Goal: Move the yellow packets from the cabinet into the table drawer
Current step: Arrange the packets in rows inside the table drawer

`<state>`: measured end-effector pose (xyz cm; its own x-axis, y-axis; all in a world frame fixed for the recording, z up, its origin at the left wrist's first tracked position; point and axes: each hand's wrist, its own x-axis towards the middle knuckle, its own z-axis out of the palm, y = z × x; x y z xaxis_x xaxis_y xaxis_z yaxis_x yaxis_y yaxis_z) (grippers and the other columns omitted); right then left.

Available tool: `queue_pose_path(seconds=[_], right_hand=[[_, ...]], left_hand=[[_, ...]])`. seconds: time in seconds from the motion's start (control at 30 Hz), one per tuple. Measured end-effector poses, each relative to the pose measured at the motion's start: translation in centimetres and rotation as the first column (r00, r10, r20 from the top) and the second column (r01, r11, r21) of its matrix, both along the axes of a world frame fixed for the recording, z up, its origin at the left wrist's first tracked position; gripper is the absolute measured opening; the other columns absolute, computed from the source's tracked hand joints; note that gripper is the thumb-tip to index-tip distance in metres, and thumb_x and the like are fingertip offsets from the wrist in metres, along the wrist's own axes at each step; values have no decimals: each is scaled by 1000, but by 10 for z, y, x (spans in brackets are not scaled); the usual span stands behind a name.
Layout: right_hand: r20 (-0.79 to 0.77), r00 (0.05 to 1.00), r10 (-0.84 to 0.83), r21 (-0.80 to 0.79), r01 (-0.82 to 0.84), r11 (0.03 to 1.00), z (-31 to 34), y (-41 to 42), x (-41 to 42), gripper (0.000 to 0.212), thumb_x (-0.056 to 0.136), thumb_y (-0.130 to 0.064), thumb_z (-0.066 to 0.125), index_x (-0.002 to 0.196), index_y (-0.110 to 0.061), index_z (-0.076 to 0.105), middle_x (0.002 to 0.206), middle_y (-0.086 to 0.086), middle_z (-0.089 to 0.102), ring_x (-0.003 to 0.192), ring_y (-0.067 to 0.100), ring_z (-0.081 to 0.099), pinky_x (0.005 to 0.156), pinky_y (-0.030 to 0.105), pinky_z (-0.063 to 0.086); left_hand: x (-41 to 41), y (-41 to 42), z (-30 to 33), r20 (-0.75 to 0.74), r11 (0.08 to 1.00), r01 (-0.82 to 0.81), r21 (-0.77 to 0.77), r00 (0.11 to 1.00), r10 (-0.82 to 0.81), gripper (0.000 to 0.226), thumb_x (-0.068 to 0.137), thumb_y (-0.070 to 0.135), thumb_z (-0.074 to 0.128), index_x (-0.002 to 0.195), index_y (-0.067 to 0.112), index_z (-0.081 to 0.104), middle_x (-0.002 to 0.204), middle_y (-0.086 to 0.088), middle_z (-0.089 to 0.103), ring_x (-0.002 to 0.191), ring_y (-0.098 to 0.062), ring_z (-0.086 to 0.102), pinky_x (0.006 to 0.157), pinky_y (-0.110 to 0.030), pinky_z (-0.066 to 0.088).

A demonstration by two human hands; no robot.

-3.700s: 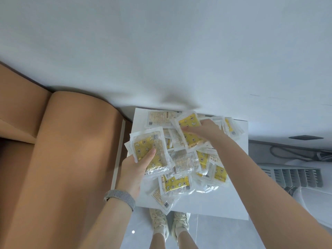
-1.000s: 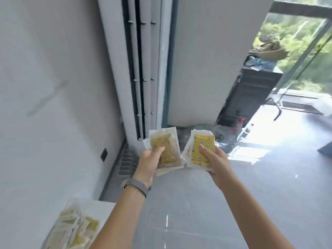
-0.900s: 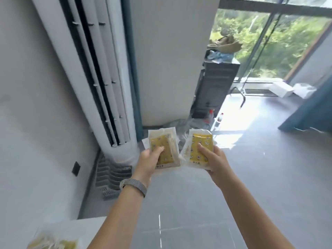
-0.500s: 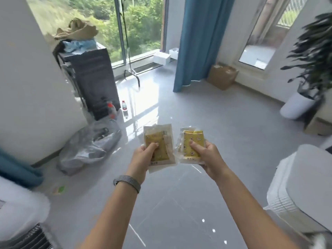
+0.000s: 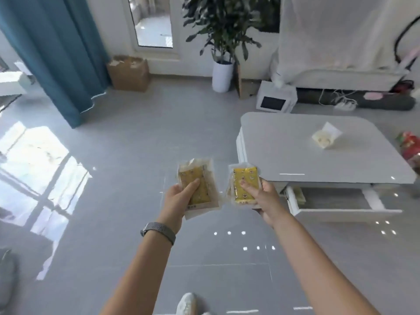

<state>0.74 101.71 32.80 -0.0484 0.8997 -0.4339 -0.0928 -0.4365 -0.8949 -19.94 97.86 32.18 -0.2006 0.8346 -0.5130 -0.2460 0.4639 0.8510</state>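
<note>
While gripped: yellow packets (image 5: pixel 197 187) in both hands | drawer (image 5: pixel 341 201) open, rightward

Drawer (image 5: pixel 341 201) contents largely hidden

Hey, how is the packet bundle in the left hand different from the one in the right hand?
The left hand's packets look duller, behind cloudy wrap; the right hand's packets show brighter yellow. The left bundle has a wide clear border and pale layers sticking out below the left hand; the right bundle is more compact. The left bundle tilts slightly left; the right one stands straighter in the right hand. Both are yellow, clear-wrapped and pinned under a thumb.
</note>
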Motion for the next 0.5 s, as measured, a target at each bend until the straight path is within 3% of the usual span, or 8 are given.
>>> queue_pose_path(seconds=[0.13, 0.2, 0.33, 0.5], right_hand=[[-14, 966, -257, -15, 257, 966, -8, 5, 63, 15, 89, -12, 69, 103, -16, 66, 95, 3, 73, 80, 15, 72, 66, 30, 57], [-13, 941, -337, -12, 337, 941, -9, 2, 84, 13, 89, -11, 69, 99, -17, 67, 92, 2, 74, 76, 15, 72, 58, 26, 56], [-3, 850, -528, -10, 527, 850, -19, -5, 142, 16, 87, -11, 71, 101, -16, 65, 93, 2, 73, 78, 16, 71, 57, 24, 55], [20, 769, -639, -24, 639, 769, -29, -15, 211, 19, 86, -13, 72, 103, -16, 65, 93, 2, 73, 83, 19, 71, 62, 27, 55]], left_hand=[[53, 58, -5, -32, 964, 263, -27, 964, -264, 31, 93, 29, 66, 99, -2, 69, 93, -15, 75, 82, -28, 72, 63, -29, 55], [74, 73, -6, -34, 942, 336, -21, 941, -336, 27, 94, 28, 65, 96, 1, 70, 86, -11, 75, 75, -22, 71, 55, -24, 52], [141, 111, -11, -20, 856, 516, -31, 856, -517, 25, 94, 26, 66, 94, 1, 70, 86, -10, 74, 74, -22, 70, 59, -27, 53], [224, 130, -28, 20, 776, 627, -69, 778, -628, 26, 94, 24, 65, 100, -1, 70, 90, -13, 74, 73, -23, 70, 56, -26, 55]])
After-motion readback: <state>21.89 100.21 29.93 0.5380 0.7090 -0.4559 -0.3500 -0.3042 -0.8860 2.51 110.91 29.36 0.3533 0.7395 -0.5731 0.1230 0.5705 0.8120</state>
